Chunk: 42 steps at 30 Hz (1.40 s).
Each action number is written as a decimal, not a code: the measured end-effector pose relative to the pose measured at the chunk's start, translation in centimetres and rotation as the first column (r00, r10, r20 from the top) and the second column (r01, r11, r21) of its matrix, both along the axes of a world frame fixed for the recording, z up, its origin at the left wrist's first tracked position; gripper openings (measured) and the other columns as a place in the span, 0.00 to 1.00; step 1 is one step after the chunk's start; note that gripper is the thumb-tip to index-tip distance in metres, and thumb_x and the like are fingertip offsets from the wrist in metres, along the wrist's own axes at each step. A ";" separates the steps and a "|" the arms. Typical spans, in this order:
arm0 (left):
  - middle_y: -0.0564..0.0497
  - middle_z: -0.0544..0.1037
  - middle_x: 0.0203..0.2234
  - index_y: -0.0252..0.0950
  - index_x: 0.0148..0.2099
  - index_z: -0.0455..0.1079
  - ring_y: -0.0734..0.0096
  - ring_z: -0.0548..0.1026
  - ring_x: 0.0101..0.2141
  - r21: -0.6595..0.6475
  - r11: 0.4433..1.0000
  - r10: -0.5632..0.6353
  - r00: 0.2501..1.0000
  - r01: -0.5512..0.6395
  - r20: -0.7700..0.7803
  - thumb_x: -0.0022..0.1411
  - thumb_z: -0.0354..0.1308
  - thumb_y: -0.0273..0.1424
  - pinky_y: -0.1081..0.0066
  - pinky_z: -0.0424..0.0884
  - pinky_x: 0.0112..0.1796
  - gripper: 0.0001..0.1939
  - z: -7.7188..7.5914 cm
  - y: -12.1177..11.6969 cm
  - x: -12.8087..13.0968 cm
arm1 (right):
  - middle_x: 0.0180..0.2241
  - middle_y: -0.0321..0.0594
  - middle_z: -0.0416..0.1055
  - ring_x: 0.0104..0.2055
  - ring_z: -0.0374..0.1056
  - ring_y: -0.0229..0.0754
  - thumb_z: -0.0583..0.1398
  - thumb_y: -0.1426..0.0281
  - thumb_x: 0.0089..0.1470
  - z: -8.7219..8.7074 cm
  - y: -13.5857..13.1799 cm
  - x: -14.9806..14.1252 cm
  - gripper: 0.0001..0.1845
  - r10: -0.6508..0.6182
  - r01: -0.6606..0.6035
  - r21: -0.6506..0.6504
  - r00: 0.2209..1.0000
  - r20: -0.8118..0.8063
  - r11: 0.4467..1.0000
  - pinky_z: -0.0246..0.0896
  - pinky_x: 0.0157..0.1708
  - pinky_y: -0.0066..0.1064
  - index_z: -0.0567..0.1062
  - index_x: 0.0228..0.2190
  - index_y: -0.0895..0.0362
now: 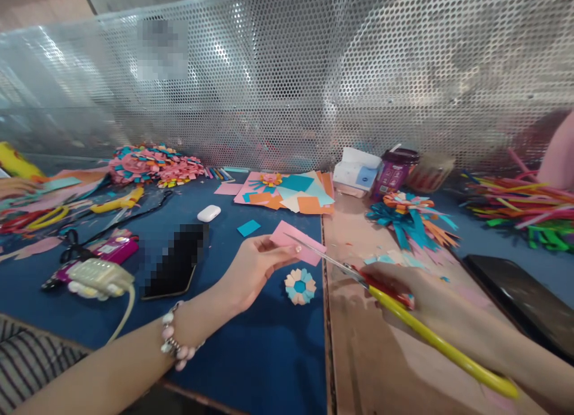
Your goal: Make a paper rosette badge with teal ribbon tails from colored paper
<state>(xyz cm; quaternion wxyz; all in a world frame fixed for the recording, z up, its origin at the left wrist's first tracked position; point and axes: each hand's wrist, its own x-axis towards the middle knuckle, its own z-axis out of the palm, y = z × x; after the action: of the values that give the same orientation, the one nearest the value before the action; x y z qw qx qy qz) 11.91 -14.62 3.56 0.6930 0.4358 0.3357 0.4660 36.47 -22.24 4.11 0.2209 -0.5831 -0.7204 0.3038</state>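
My left hand [251,268] pinches a small pink paper rectangle [309,255] between thumb and fingers, above the blue table. In my right hand [403,289] are scissors [394,307] with red and yellow handles. Their blades point left and lie across the pink paper; I cannot tell whether they have cut into it. Below the paper, on the blue surface, rests a round paper flower [299,286] in light blue and peach with a blue centre. A small blue paper piece [249,227] lies beyond my left hand.
Coloured paper sheets [287,191] lie at the back. A phone [177,262], a white earbud case [208,213] and a power strip [101,277] are at left. Paper strips [403,217], a purple cup [394,170] and a dark case [515,295] are at right. Another person's hand [18,188] shows far left.
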 end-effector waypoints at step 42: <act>0.47 0.79 0.30 0.30 0.30 0.77 0.69 0.77 0.35 0.004 0.998 -0.061 0.998 0.061 0.021 0.48 0.66 0.24 0.71 0.72 0.44 0.04 0.2 -0.1 -0.3 | 0.20 0.31 0.60 0.24 0.54 0.34 0.53 0.70 0.48 1.2 0.1 -0.7 0.06 0.022 -0.029 0.018 0.955 0.297 0.999 0.44 0.22 0.26 0.67 0.23 0.57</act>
<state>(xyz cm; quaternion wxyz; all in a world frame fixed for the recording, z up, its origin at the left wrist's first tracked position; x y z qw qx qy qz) 11.59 -14.72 3.76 0.7099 0.4419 0.3140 0.4496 35.77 -22.17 5.34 0.1129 -0.6103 -0.7561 0.2075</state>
